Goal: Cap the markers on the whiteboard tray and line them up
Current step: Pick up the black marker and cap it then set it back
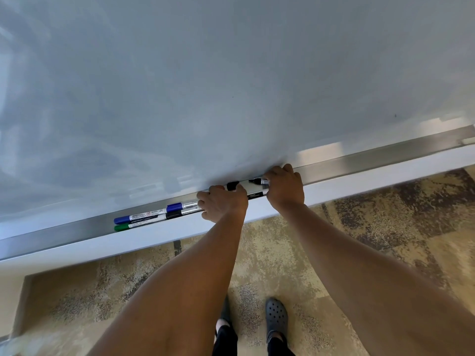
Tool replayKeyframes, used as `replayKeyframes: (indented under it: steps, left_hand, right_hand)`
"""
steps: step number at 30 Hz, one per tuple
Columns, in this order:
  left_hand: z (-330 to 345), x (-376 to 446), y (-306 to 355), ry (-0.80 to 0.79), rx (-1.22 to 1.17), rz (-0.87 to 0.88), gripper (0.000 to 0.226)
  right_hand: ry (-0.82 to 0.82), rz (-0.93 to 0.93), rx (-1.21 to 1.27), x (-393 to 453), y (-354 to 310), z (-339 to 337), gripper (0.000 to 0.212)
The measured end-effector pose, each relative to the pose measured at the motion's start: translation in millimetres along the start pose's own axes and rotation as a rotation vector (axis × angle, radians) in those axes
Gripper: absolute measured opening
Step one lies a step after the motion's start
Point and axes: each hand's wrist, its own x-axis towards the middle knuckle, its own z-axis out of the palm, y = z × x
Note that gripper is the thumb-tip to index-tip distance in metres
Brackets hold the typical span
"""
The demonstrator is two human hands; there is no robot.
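A black cap (232, 185) is pinched in the left hand (222, 202) while an uncapped black marker (259, 180) is gripped in the right hand (284, 187) over the tray (359, 161).

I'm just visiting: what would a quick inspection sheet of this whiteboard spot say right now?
Surface: metal tray under a wiped whiteboard.
Job's things: capped blue marker, green marker and another blue marker lie at the left; a loose black cap sits between the hands.
Clutter: nothing seen.
Grippers: left hand rests over the markers; right hand has its grip on an uncapped black marker.
Cables: nothing seen.
Surroundings: patterned carpet, grey clogs.
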Motion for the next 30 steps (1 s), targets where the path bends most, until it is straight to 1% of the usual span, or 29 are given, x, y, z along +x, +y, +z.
replayKeyframes:
  steps: [3,8,11,17,21,25,28,30]
  left_hand:
    - [2.5,0.4,0.9,0.011,0.047,0.018,0.052]
    - [7.1,3.4,3.0,0.025,0.082,0.028,0.048]
    - [8.9,4.3,2.1,0.029,0.092,0.045,0.045]
    - [6.3,0.0,1.1,0.027,0.042,0.066,0.048]
    - [-0.6,-8.2,-2.8,0.042,-0.077,0.116,0.042]
    - [-11.6,-15.8,-10.6,-0.028,-0.342,0.088,0.032]
    - [-22.9,-23.9,-14.3,-0.054,-0.527,0.07,0.025]
    - [-30.1,-29.1,-19.1,-0.08,-0.634,0.077,0.027]
  right_hand:
    - [0.001,-0.003,0.006,1.0,2.5,1.9,0.041]
    - [0.037,0.008,0.036,4.5,4.2,5.8,0.032]
    - [0.048,0.003,0.04,4.1,4.9,6.5,0.031]
    - [0.082,-0.005,0.005,-0.4,6.7,3.3,0.028]
    - [0.106,-0.005,0.055,-6.6,3.2,-4.3,0.035]
    - [0.112,-0.05,0.123,-14.3,-6.5,-12.2,0.041]
    - [0.016,-0.059,0.344,-21.8,-15.1,-16.6,0.044]
    - [-0.018,-0.091,0.5,-27.7,-22.1,-19.4,0.043]
